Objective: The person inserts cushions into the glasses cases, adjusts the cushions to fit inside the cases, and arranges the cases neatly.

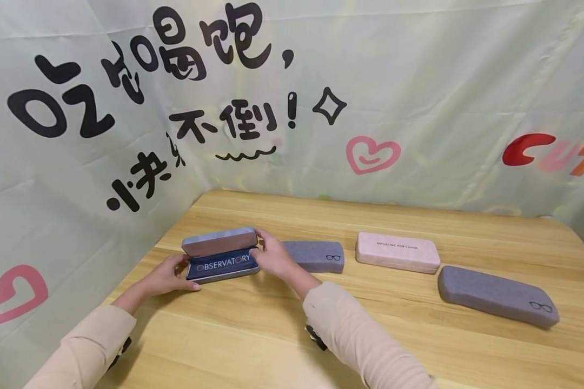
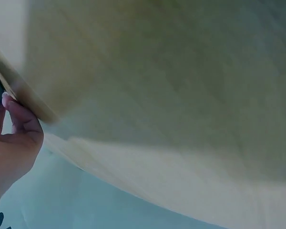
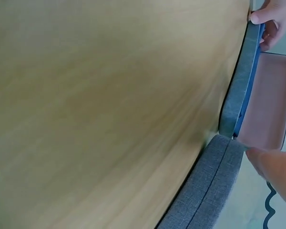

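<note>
A blue-grey glasses case [image 1: 224, 278] stands with its lid raised at the left of the table. Its pink lid lining [image 3: 267, 100] shows, and a dark blue cloth [image 1: 222, 263] lettered "OBSERVATORY" lies inside. At the case's left end, my left hand [image 1: 167, 276] grips it with the thumb near the front bottom edge; the left wrist view catches this hand [image 2: 16, 143] at the dark corner of the case. My right hand [image 1: 274, 254] holds the other end, thumb by the opening and fingers at the lid's edge. Some fingertips are hidden behind the lid.
Right beside the open case lies a closed grey glasses case [image 1: 316, 256], partly behind my right hand. Further right are a pink case [image 1: 397, 252] and another grey case [image 1: 496, 296], both closed. A printed curtain [image 1: 443, 108] borders the wooden table [image 1: 214, 335] at the back and left.
</note>
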Demonstrator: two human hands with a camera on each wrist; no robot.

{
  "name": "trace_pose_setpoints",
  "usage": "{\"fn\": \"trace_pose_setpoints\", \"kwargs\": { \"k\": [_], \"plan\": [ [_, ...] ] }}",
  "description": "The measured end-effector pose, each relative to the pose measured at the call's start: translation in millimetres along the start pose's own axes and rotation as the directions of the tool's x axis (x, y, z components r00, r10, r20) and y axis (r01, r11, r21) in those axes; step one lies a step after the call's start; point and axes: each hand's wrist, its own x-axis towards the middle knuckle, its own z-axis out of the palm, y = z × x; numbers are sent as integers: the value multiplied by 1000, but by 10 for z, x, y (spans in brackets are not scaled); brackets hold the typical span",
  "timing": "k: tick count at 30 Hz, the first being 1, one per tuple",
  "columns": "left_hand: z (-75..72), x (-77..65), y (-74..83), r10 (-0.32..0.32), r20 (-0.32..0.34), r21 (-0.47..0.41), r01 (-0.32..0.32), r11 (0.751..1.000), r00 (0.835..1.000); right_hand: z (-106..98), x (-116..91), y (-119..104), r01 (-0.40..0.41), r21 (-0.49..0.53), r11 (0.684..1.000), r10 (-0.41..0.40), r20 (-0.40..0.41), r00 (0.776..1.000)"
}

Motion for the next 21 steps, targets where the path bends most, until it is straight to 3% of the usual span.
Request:
{"fn": "trace_pose_setpoints", "kwargs": {
  "k": [11,21],
  "plan": [
    [-12,-46,-44,-34,11,-31,34,999,999,30,-7,26,-39,64,997,40,-7,999],
    [-14,-67,-87,-15,30,-62,17,998,999,61,12,-19,-184,76,980,183,19,983]
  ]
}}
